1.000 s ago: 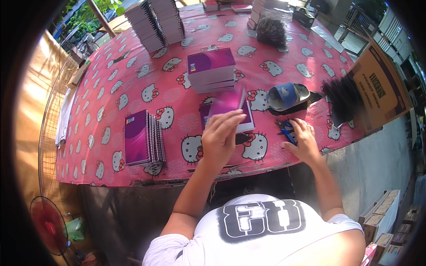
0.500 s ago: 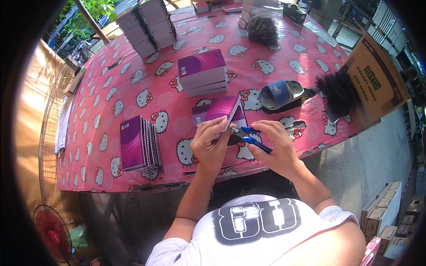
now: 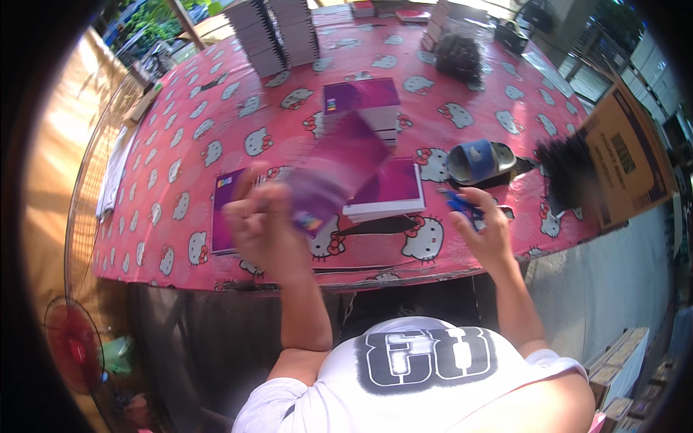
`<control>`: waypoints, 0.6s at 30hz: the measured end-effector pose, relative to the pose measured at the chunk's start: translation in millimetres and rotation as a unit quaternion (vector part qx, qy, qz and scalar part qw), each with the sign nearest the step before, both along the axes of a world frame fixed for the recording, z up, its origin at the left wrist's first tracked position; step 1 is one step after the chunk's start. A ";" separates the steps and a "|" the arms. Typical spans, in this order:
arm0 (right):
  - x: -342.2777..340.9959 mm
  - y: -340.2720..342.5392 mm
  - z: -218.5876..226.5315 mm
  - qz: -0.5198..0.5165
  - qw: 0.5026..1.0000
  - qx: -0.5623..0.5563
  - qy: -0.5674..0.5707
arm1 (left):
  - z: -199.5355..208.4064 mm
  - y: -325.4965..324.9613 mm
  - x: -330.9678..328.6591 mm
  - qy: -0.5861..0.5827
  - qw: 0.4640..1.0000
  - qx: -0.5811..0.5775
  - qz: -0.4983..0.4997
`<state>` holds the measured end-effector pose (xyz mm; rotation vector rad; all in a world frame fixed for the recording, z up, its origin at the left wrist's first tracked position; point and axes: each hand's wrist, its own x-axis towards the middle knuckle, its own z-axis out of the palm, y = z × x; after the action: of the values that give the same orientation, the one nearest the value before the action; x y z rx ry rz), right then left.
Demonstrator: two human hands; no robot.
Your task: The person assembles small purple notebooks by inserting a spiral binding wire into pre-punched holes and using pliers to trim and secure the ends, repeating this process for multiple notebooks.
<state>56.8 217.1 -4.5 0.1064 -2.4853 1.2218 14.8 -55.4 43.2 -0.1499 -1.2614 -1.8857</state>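
Observation:
A purple notebook [image 3: 339,169], smeared by motion, is lifted above the table in my left hand [image 3: 263,224], whose fingers close on its left edge. Blue-handled pliers [image 3: 462,204] are in my right hand [image 3: 487,224], near the right side of the table's front. Between my hands lie several purple notebooks [image 3: 393,186] with white page edges. Behind the lifted notebook stands a taller stack of purple notebooks [image 3: 364,94]. Partly hidden by my left hand, a pile of spiral-bound purple notebooks [image 3: 225,216] lies on the left.
The pink patterned tablecloth [image 3: 195,187] covers the table. A blue slipper [image 3: 473,160] rests right of the notebooks. Black spiral coils [image 3: 563,166] sit against a cardboard box [image 3: 628,155]. At the back are tall spiral-bound stacks [image 3: 256,40] and a bagged black bundle [image 3: 460,59].
My left hand has swung left with the notebook, toward the pile on the left. My right hand has drawn the pliers away from the coil, to the right. The view has shifted slightly.

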 end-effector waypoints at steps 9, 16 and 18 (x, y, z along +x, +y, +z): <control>5.2 27.8 -18.6 -0.057 0.964 0.260 -0.027 | -43.6 -141.0 15.7 -0.256 0.882 -0.062 0.389; -86.2 -16.8 -15.4 0.001 0.990 -0.038 -0.135 | -63.7 -133.3 -3.2 -0.160 0.919 -0.090 0.348; -94.7 -31.1 -35.9 -0.002 0.983 -0.058 -0.175 | -62.1 -134.2 0.7 -0.178 0.918 -0.097 0.340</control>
<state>-37.9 186.0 -40.4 -0.1579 -2.6929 1.4889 15.5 -189.6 -18.9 0.4962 -1.4952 -1.2087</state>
